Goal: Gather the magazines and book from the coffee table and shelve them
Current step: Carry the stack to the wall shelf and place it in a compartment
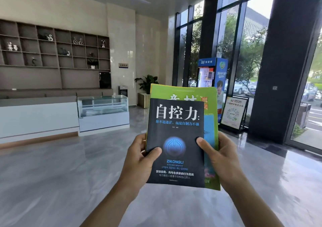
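**Stack in hand, shelves across the room**

Far to the left, a wall shelf [55,52] of dark open cubbies runs above a long white surface [38,117]; a few small ornaments sit in some cubbies and many look bare, so there seems to be room for what is being carried. Just right of it stands a glass display case [102,108], then a potted plant [147,84] against the pale wall.

In the middle of the room a person holds the reading matter up at chest height, covers facing them. The left hand [139,160] is clamped on the left edge of the stack, thumb pressed flat across the front of the black book [175,139] and fingers hidden behind. The book lies on top because it is the smaller piece; behind it the green magazine [209,101] sticks out above and to the right. A thin yellow edge at the left hints at more magazines, though I cannot count them. The right hand [221,155] grips the right side, thumb on the book's cover, pinning the layers together so nothing slides.

Further right are a drinks fridge [211,73], a sign board [234,112] and tall windows [252,44].

My guess is the gathering is done and the walk to the shelf remains; it is well apart from the stack.
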`<state>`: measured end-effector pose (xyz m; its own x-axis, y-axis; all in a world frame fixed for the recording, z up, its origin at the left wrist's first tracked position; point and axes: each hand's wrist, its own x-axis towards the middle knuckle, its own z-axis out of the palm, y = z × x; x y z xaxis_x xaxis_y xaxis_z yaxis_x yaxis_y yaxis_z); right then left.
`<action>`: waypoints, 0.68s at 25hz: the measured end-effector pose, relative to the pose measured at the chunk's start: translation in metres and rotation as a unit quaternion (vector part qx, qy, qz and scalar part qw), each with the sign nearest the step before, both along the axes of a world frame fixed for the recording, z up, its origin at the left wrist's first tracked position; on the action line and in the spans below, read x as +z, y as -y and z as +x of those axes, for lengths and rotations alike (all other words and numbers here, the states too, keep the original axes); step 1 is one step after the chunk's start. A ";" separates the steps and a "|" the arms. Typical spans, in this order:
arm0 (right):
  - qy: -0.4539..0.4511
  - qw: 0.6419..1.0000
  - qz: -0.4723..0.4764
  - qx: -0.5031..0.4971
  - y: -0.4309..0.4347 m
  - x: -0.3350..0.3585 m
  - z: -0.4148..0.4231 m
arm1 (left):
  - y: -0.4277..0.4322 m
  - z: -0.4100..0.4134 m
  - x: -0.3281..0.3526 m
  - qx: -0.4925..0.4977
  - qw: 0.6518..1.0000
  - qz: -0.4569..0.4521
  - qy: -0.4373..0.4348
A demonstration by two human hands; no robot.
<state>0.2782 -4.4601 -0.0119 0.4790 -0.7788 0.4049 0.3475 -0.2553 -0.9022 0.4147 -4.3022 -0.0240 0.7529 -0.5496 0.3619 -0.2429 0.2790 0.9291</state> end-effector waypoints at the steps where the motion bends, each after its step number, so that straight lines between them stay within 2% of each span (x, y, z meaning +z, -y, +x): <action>1: 0.006 1.000 0.003 -0.003 0.037 -0.002 0.031 | 0.037 0.031 0.000 0.000 1.000 0.001 0.005; 8: -0.001 1.000 0.005 0.015 0.249 0.030 0.240 | 0.240 0.234 0.035 0.003 1.000 -0.004 -0.006; 13: -0.001 1.000 0.004 0.027 0.371 0.018 0.377 | 0.357 0.366 0.022 0.004 1.000 0.005 0.001; 17: -0.014 0.999 0.001 0.029 0.475 0.008 0.522 | 0.463 0.510 0.006 0.020 1.000 -0.004 -0.003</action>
<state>0.8007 -4.9348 -0.0039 0.5341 -0.7504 0.3895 0.3361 -0.2343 -0.9122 0.9248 -4.7648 -0.0178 0.7759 -0.5167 0.3618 -0.2484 0.2770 0.9282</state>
